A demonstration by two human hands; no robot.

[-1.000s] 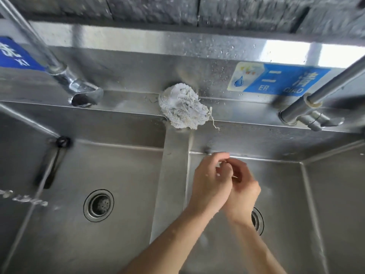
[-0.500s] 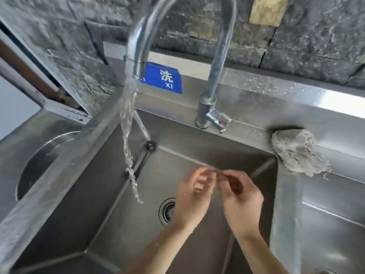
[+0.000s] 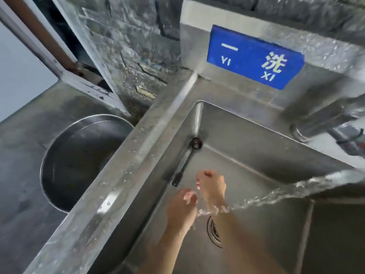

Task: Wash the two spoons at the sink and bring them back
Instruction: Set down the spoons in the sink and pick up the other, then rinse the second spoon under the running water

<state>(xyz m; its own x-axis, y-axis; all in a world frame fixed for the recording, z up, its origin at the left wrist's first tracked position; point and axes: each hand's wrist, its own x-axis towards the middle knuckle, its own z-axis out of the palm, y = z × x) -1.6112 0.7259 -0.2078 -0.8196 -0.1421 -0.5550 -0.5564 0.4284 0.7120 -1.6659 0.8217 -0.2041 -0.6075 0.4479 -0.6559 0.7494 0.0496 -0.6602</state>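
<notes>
I am looking down into the steel sink, where both hands are hanging over the basin near its left wall. The left hand is curling its fingers loosely inward, and the right hand is sitting just beyond it, fingers bunched together; I cannot tell whether either is clamping on a spoon, since no spoon is showing clearly through the blur. A stream of water is running in from the right edge and splashing on the right wrist, just above the drain. A blue sign is sitting on the back wall, and a round metal basin is lying beyond the sink's left rim.
</notes>
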